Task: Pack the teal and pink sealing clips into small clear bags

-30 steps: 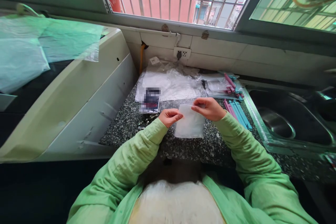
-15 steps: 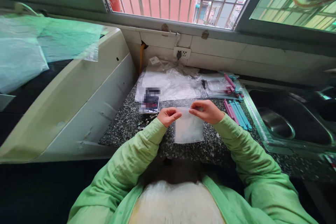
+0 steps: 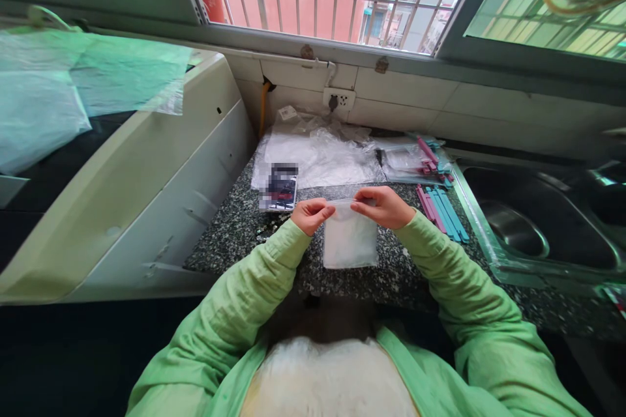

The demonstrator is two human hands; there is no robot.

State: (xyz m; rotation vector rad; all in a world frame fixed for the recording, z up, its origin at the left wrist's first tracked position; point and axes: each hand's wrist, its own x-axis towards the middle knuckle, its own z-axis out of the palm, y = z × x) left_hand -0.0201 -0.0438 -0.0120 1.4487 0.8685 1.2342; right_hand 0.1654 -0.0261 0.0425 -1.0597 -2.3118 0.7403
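A small clear plastic bag (image 3: 350, 242) hangs just above the speckled granite counter (image 3: 235, 234). My left hand (image 3: 312, 215) pinches its top left corner. My right hand (image 3: 381, 206) pinches the top edge further right. The two hands are close together over the bag's mouth. Both arms wear light green sleeves.
A heap of clear plastic bags (image 3: 317, 153) lies at the back of the counter. A dark card (image 3: 280, 187) rests left of my hands. Pink and teal plastic strips (image 3: 443, 208) lie beside a steel sink (image 3: 528, 225). A white appliance (image 3: 122, 189) stands at the left.
My hands have drawn a little closer together along the bag's top edge, and the bag has shifted slightly left and hangs more upright.
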